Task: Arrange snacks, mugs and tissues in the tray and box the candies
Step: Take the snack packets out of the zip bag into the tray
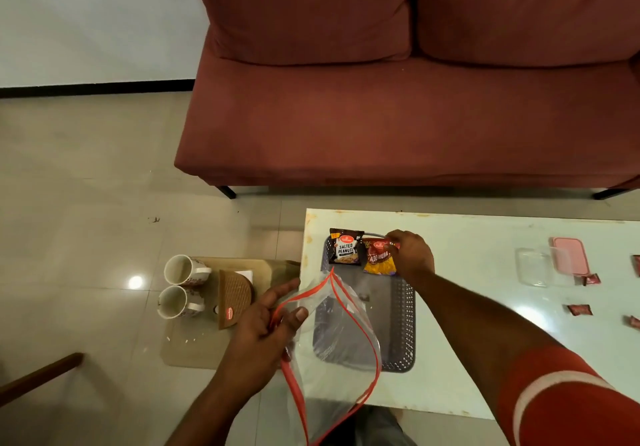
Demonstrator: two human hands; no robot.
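Observation:
A dark grey perforated tray (403, 310) lies on the white table (485, 237). At its far end a black salted peanuts packet (345, 247) lies next to a red and yellow snack packet (379, 259). My right hand (412, 255) grips that red and yellow packet at its right edge. My left hand (266, 317) holds a clear zip bag with a red rim (332, 334) open above the tray's near end. Two white mugs (181, 286) and a brown tissue holder (235, 298) sit on a low board to the left.
A clear plastic box (535, 267) and its pink lid (569, 255) lie at the table's right. Several wrapped candies (580, 308) are scattered near them. A red sofa (398, 99) stands beyond the table. A wooden chair leg (38, 376) shows at lower left.

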